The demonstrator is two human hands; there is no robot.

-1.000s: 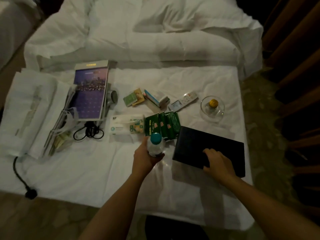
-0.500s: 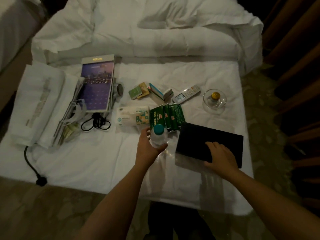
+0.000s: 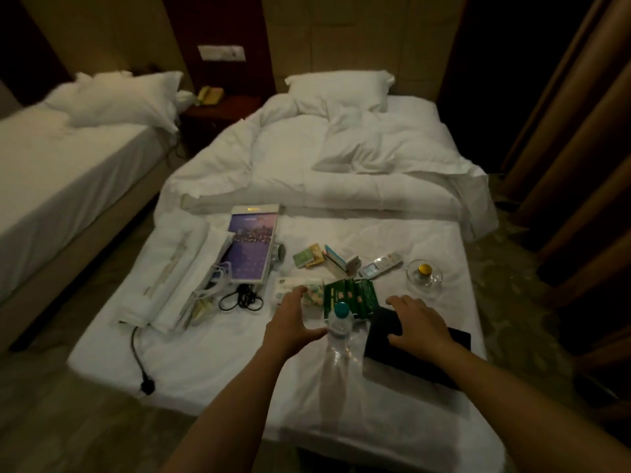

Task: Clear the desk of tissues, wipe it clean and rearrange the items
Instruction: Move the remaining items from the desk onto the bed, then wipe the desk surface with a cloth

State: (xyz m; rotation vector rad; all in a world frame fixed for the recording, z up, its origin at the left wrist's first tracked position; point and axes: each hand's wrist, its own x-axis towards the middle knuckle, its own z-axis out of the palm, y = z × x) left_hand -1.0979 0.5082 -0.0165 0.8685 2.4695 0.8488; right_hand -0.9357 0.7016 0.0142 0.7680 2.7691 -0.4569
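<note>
A clear water bottle (image 3: 336,339) with a teal cap stands upright on the white-covered desk (image 3: 218,356). My left hand (image 3: 293,322) is just left of it, fingers stretched forward onto a white-and-green tissue pack (image 3: 290,289), thumb close to the bottle. My right hand (image 3: 421,322) rests with spread fingers on a black folder (image 3: 406,361) lying flat at the front right. Green packets (image 3: 355,297) lie fanned out behind the bottle.
A purple calendar (image 3: 251,249), folded white papers (image 3: 177,274) and a coiled black cable (image 3: 242,298) lie at the left. Small boxes (image 3: 309,259), a remote (image 3: 382,264) and a glass dish (image 3: 424,278) sit further back. A power plug (image 3: 146,387) lies near the front-left edge. Beds stand behind.
My left hand has let go of the bottle, which now stands alone, and has reached forward to the tissue pack. My right hand stays on the folder. The view has tilted up.
</note>
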